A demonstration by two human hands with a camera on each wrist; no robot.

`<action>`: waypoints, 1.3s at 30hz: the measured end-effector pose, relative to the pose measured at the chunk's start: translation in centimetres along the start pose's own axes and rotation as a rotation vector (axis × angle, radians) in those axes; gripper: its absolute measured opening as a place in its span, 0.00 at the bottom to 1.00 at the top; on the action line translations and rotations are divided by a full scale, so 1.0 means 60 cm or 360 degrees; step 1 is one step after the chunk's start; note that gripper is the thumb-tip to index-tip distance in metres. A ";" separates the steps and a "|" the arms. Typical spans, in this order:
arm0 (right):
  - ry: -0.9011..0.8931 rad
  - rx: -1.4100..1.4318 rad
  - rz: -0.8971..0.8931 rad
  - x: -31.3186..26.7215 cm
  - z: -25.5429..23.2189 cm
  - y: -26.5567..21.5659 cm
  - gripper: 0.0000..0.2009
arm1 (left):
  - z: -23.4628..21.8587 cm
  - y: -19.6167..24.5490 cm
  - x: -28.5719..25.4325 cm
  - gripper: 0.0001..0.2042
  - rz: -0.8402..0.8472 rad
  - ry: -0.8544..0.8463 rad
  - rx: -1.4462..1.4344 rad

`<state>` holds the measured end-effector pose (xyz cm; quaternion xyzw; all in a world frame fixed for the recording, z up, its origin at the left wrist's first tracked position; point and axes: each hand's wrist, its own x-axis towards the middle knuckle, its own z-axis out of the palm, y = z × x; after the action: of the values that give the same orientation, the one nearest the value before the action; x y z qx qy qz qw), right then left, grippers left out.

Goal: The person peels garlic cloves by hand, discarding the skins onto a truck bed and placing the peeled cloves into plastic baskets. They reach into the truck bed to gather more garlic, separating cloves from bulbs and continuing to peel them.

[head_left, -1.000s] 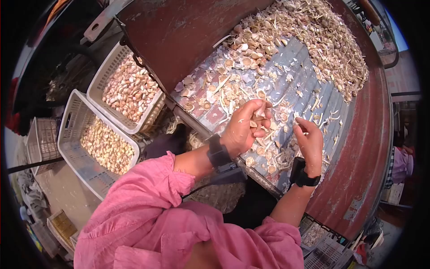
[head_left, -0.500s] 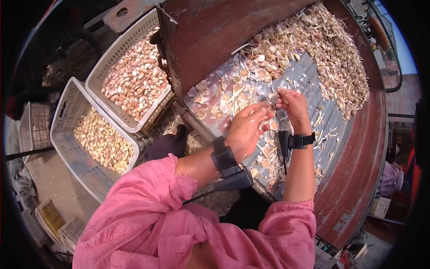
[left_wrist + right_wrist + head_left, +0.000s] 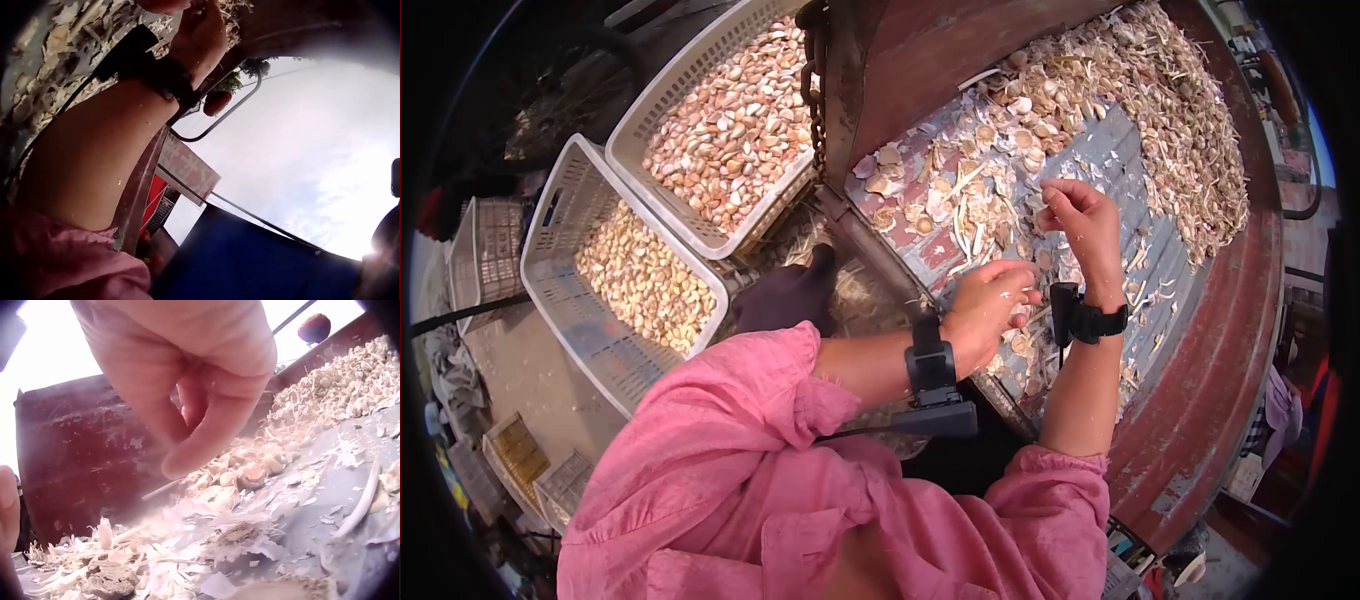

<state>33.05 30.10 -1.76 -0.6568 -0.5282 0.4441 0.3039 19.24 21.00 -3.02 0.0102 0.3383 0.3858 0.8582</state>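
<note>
Centrally, left hand (image 3: 982,318), right hand (image 3: 1090,235) curled, contents unclear; upper-right tan papery garlic husks (image 3: 1190,130) likely feather-light: scoop underneath.

Middle of the head view: we count 1 left hand (image 3: 983,313), 1 right hand (image 3: 1090,232), 2 wristbands (image 3: 1098,323) | lower half: 2 pink sleeves (image 3: 730,415) | upper left: 1 reddish-clove basket (image 3: 718,245) | left side: 1 pale-clove basket (image 3: 565,205) | top, left of centre: 1 chain (image 3: 812,88) | upper right: 1 scrap heap (image 3: 1198,135) | cloves (image 3: 740,130) and loose scraps (image 3: 945,200): more than we can count
</note>
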 end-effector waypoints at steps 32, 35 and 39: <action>0.0047 -0.1140 -0.0747 0.060 0.021 0.026 0.08 | -0.011 0.063 0.029 0.08 0.0029 0.0009 -0.0293; 0.0180 -0.0737 -0.0675 0.010 0.023 0.018 0.09 | -0.007 0.065 0.024 0.09 0.0049 0.0049 -0.0216; 0.0256 -0.0456 -0.0593 -0.040 0.024 -0.006 0.09 | -0.011 0.062 0.028 0.11 0.0057 0.0047 -0.0240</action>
<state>31.46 27.76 -1.40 -0.6177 -0.6719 0.2472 0.3254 17.20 24.57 -3.47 -0.0542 0.3208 0.4255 0.8444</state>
